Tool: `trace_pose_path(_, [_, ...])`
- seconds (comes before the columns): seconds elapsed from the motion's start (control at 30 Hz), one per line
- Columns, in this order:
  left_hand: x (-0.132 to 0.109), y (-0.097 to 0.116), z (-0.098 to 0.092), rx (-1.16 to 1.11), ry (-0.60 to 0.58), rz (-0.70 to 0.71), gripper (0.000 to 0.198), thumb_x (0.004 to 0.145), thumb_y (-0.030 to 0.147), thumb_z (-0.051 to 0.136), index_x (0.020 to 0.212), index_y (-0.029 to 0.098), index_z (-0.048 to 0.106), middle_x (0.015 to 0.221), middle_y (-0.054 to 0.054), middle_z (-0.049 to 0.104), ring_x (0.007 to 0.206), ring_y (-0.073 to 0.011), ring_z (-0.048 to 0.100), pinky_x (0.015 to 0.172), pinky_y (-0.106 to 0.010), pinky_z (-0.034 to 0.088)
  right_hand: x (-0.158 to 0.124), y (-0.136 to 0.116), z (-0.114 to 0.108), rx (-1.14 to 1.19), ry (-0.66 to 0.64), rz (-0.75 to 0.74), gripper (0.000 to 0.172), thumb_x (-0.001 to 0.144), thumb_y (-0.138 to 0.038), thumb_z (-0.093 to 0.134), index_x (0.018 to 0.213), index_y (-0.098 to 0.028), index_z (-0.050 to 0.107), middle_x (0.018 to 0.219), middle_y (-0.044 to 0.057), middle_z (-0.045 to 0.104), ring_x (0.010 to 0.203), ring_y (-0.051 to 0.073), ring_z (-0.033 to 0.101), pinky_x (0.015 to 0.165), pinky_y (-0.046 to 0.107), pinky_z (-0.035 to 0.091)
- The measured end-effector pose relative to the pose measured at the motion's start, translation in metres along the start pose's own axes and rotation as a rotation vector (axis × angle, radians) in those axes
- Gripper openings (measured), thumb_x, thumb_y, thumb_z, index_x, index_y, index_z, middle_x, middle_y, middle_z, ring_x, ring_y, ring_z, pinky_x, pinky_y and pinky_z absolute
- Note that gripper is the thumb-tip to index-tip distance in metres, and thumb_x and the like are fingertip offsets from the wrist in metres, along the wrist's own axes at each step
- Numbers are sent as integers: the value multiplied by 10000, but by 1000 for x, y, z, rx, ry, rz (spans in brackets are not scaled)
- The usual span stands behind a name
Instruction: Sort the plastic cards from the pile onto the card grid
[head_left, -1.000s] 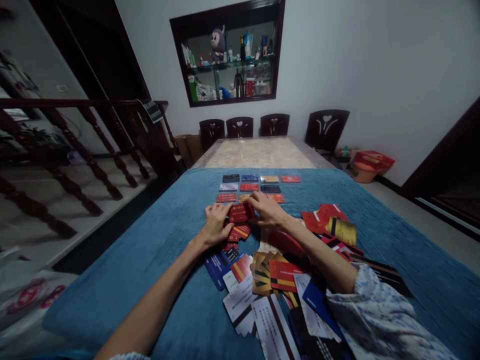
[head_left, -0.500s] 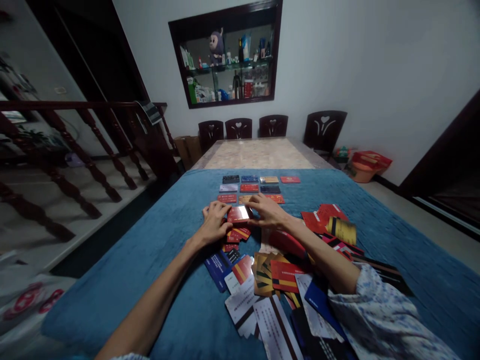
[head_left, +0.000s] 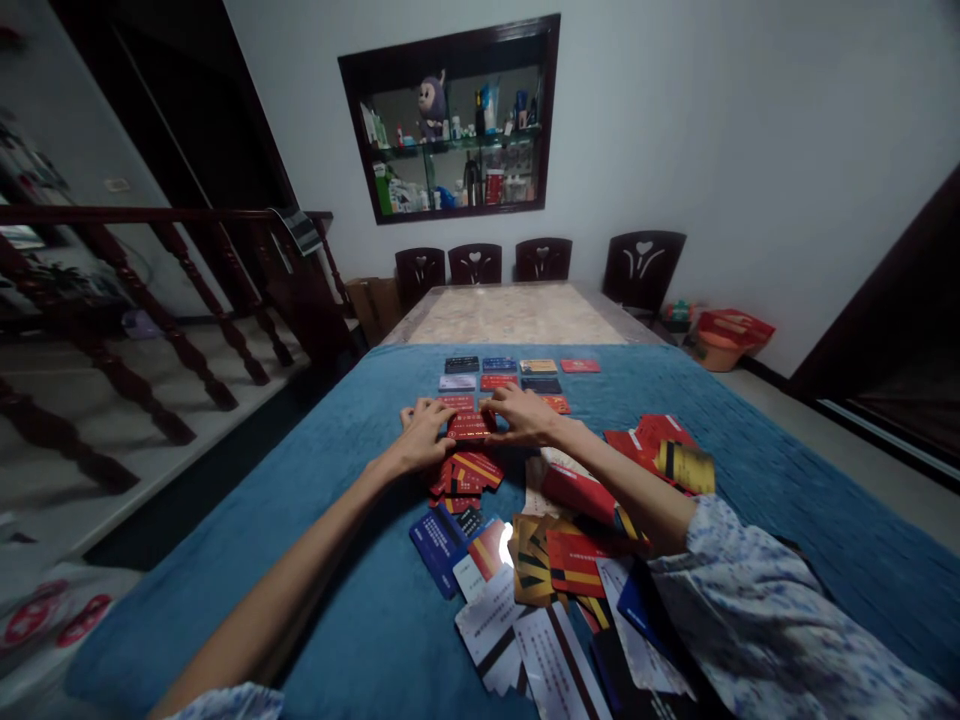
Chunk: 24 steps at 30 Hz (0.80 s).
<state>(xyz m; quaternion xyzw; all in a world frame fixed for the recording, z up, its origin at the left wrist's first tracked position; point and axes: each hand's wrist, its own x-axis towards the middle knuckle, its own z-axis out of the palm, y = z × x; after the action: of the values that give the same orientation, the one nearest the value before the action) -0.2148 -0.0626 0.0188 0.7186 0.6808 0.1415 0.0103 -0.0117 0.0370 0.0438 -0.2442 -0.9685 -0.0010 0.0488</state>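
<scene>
Between my two hands is a red card (head_left: 471, 427), gripped at its left and right edges just above the blue cloth (head_left: 315, 500); whether it is a single card or a stack I cannot tell. My left hand (head_left: 426, 436) has fingers and thumb curled on its left end. On the opposite end, my right hand (head_left: 523, 415) pinches it. Directly beyond lie rows of neat cards, among them a white card (head_left: 457, 383) and an orange-red card (head_left: 556, 404). Just nearer to me, red and yellow cards (head_left: 466, 474) are fanned out loosely.
Loose gold cards (head_left: 534, 560), white cards (head_left: 559, 660) and blue cards (head_left: 435, 545) overlap in front of me. More red cards (head_left: 660, 432) lie to the right. Dark chairs (head_left: 544, 260) stand behind the table; a wooden railing (head_left: 157, 310) runs along the left.
The red card has come slightly toward the left with both hands, and its bright glare has gone. More of the fanned red and yellow cards shows beneath. The whole view has shifted slightly.
</scene>
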Motion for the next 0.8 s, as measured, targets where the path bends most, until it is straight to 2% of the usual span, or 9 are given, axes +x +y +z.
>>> trace_pose_path(0.1, [8, -9, 0, 23, -16, -19, 485, 778, 188, 634, 1261, 223, 607, 1343, -111, 567, 1249, -326, 407, 1010, -544, 302, 12, -1, 0, -7, -22, 8, 323, 830, -482, 682, 1034, -231, 674, 1188, 128, 583, 1146, 310, 484, 852, 402, 446])
trace_pose_path(0.2, [16, -17, -1, 41, -23, -37, 485, 778, 183, 633, 1260, 241, 609, 1347, -101, 566, 1243, -330, 417, 1004, -537, 310, 23, -1, 0, -9, -34, 7, 277, 840, -438, 675, 1018, -225, 682, 1199, 131, 580, 1163, 313, 482, 859, 409, 457])
trace_pose_path(0.5, [40, -38, -5, 72, -98, -58, 458, 793, 164, 579, 1246, 230, 604, 1328, -127, 563, 1221, -338, 427, 968, -560, 367, 61, 3, 12, -9, -42, 49, 271, 840, -381, 641, 1041, -205, 690, 1233, 147, 576, 1169, 331, 487, 862, 438, 494])
trace_pose_path(0.7, [54, -48, 1, 86, -133, -93, 452, 787, 152, 563, 1231, 232, 600, 1332, -130, 540, 1251, -347, 432, 982, -573, 395, 79, 10, 22, -24, -53, 68, 304, 836, -387, 636, 1072, -205, 695, 1261, 155, 570, 1186, 339, 471, 881, 456, 502])
trace_pose_path(0.8, [60, -52, 6, 86, -139, -95, 424, 784, 157, 562, 1201, 216, 615, 1308, -139, 551, 1233, -344, 454, 971, -543, 420, 84, 12, 25, -37, -66, 77, 327, 831, -382, 638, 1105, -210, 691, 1268, 159, 568, 1197, 346, 464, 888, 471, 502])
